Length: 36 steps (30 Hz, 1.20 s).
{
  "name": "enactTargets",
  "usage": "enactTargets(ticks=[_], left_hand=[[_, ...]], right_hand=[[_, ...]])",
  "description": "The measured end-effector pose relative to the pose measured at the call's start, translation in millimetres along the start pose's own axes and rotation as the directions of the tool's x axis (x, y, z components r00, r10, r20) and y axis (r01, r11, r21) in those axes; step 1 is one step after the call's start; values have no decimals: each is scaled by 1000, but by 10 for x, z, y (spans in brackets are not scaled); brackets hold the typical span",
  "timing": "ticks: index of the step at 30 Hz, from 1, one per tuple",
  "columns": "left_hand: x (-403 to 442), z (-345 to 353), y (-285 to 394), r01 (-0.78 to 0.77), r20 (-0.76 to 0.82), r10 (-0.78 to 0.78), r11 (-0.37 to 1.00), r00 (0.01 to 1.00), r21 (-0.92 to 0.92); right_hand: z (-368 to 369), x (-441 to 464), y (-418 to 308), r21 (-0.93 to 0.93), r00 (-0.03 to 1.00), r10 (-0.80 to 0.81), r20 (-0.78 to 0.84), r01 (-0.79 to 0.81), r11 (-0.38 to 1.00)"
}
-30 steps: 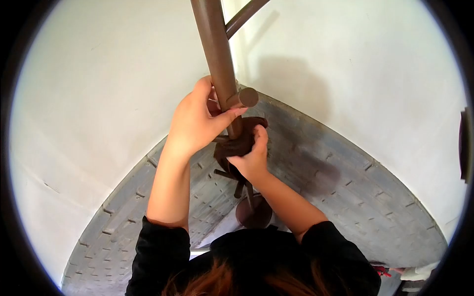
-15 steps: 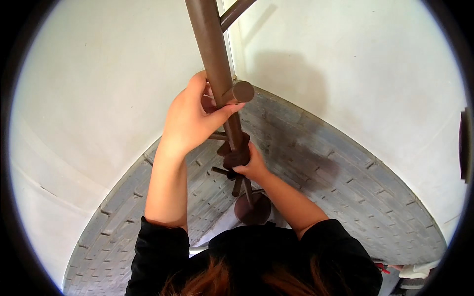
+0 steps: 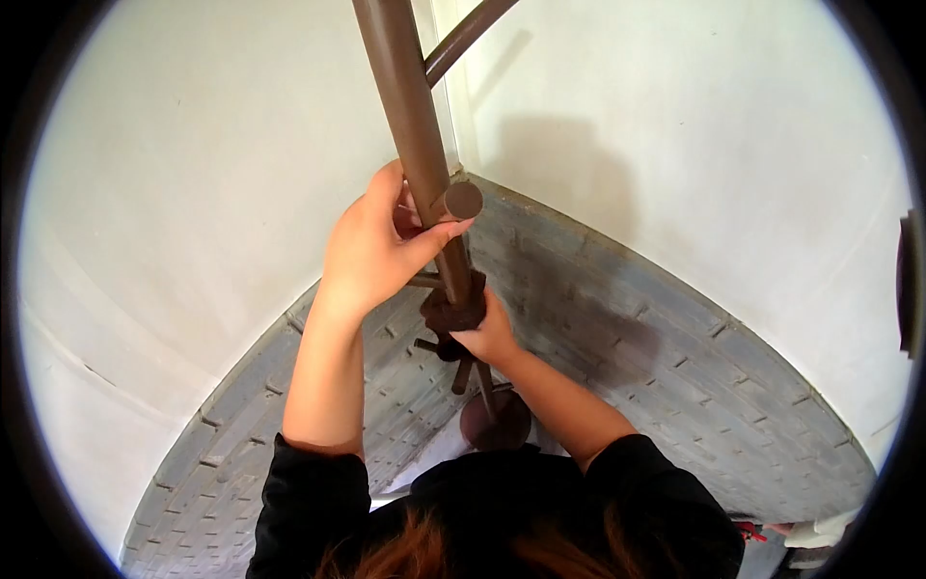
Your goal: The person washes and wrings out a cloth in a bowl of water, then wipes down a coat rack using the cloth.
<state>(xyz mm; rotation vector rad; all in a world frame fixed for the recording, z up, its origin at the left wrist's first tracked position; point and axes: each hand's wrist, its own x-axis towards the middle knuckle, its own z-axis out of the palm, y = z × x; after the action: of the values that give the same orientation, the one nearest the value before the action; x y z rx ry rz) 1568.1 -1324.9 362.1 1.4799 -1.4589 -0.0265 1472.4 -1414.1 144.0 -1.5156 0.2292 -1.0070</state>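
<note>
A brown coat stand (image 3: 403, 87) with short round pegs rises through the middle of the view, and its round base (image 3: 496, 420) shows far below. My left hand (image 3: 378, 236) is closed around the pole, its thumb just under a stubby peg (image 3: 463, 201) that points toward me. Lower down, my right hand (image 3: 490, 330) presses a dark brown cloth (image 3: 451, 317) around the pole. The fingers of that hand are partly hidden behind the cloth and the pole.
Two pale walls (image 3: 222, 145) meet in a corner behind the stand. Grey brick-patterned floor (image 3: 598, 318) lies below. A dark object (image 3: 908, 285) is at the right edge. White and red items (image 3: 820, 531) sit at the lower right.
The stand appears slightly lower and further left in view. The cloth has changed shape around the pole under my right hand. My left hand keeps its hold by the peg.
</note>
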Motion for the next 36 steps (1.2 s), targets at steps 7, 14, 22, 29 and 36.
enactTargets(ticks=[7, 14, 22, 29, 36], left_hand=[[1, 35, -10, -2, -3, 2, 1000, 1000, 30], [2, 31, 22, 13, 5, -13, 1000, 1000, -8], [-12, 21, 17, -7, -7, 8, 996, 1000, 83], [18, 14, -31, -40, 6, 40, 999, 999, 26], [11, -1, -21, 18, 30, -21, 995, 999, 95]], right_hand=[[21, 400, -458, -175, 978, -202, -51, 191, 966], [11, 301, -260, -182, 978, -198, -63, 184, 966], [-93, -36, 481, -72, 999, -51, -9, 50, 996], [-206, -104, 637, 63, 995, 61, 78, -66, 996], [-306, -219, 633, 73, 983, 136, 125, -146, 987]])
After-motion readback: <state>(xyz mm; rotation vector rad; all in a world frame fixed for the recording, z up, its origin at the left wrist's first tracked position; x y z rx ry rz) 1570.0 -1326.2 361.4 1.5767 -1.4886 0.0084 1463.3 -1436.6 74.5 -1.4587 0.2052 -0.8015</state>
